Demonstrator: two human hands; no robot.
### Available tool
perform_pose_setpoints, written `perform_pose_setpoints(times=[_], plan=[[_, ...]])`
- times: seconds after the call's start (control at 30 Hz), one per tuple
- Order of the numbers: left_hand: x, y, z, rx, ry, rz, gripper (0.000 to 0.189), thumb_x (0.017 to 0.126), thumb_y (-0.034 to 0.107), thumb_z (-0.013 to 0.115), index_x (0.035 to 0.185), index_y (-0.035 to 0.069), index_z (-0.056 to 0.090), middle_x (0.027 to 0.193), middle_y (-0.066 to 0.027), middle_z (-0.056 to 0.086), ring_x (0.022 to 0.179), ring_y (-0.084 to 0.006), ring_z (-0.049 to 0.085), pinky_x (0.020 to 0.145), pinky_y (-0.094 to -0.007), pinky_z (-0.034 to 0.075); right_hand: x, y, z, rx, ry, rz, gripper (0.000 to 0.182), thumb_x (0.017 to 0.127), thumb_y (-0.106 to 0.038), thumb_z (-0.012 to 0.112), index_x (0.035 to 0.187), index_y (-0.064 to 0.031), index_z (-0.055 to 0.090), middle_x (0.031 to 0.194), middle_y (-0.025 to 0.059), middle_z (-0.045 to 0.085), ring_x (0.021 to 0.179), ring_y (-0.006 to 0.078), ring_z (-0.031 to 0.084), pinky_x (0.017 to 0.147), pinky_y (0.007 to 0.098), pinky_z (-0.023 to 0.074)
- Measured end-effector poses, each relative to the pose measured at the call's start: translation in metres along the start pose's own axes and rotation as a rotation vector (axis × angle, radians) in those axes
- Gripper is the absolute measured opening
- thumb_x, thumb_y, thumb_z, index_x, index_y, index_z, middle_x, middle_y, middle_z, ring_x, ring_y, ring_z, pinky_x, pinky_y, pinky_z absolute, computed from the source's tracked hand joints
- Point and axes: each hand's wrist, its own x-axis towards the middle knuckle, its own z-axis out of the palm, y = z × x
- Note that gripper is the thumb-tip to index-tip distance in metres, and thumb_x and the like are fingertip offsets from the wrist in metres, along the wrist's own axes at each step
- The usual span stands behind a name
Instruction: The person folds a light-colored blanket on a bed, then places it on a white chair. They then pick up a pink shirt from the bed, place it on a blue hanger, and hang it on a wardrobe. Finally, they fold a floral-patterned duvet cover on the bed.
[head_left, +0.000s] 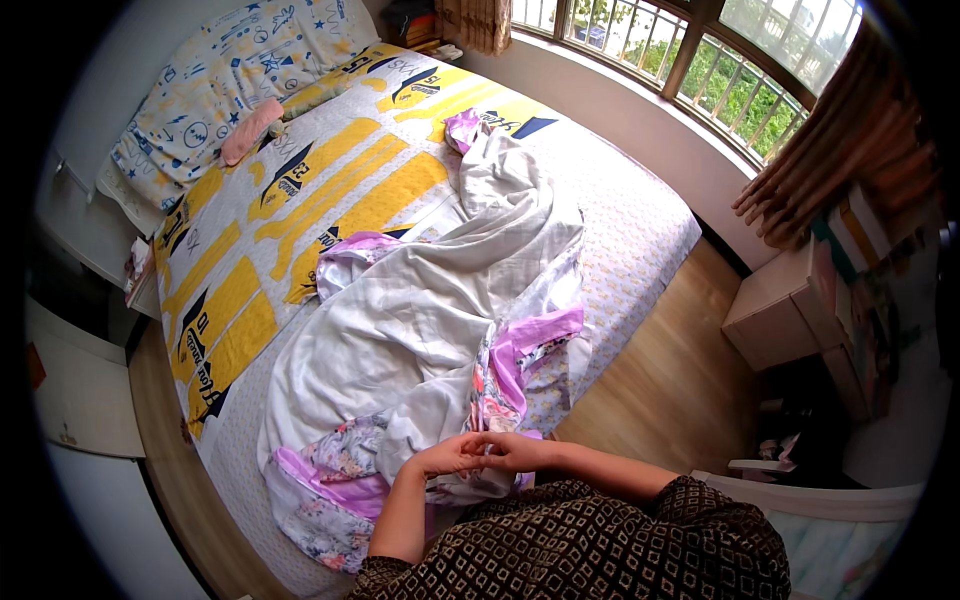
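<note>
My left hand (448, 456) and my right hand (516, 453) meet in front of my body, fingertips touching, above the near side of the bed. Directly beneath them lies a quilt cover (420, 315), rumpled with its white side mostly up. Its lilac border (517, 360) and floral side (352, 446) show where the edges fold over. Whether a bit of the cover is pinched between my fingers is hidden. The cover stretches in loose folds from my hands toward the far edge of the bed.
A yellow-and-white printed sheet (300, 217) covers the bed's far left part. By the headboard are a patterned cushion (247, 82) and a pink item (253, 131). A pale desk (780, 307) stands right, beyond the wooden floor (645, 360). Curtains (832, 142) flank a barred window (675, 67).
</note>
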Motion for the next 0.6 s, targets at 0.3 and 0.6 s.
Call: perform_pose_setpoints(times=[0.3,0.6], plan=[[0.054,-0.067,0.011,0.124,0.014,-0.05,0.015,0.079,0.018,0.06,0.087,0.006,0.054,0.071,0.0046,0.051,0.065,-0.0037,0.045,0.057,-0.0199,0.037,-0.009,0.087,-0.061,0.029,0.228,0.414,0.03,0.085,-0.022,0.049,0.108,-0.0035,0.051,0.078,0.005,0.058,0.067,0.0119,0.055,0.057,0.0265,0.0466],[0.044,0.012,0.05,-0.602,-0.191,0.42,0.009,0.088,0.009,0.049,0.095,0.005,0.051,0.093,0.0048,0.053,0.088,-0.0027,0.047,0.08,-0.0186,0.037,0.037,0.101,-0.09,0.672,0.346,0.464,0.049,0.08,-0.047,0.054,0.1,-0.0023,0.05,0.082,0.0053,0.056,0.064,0.012,0.053,0.055,0.0254,0.0437]])
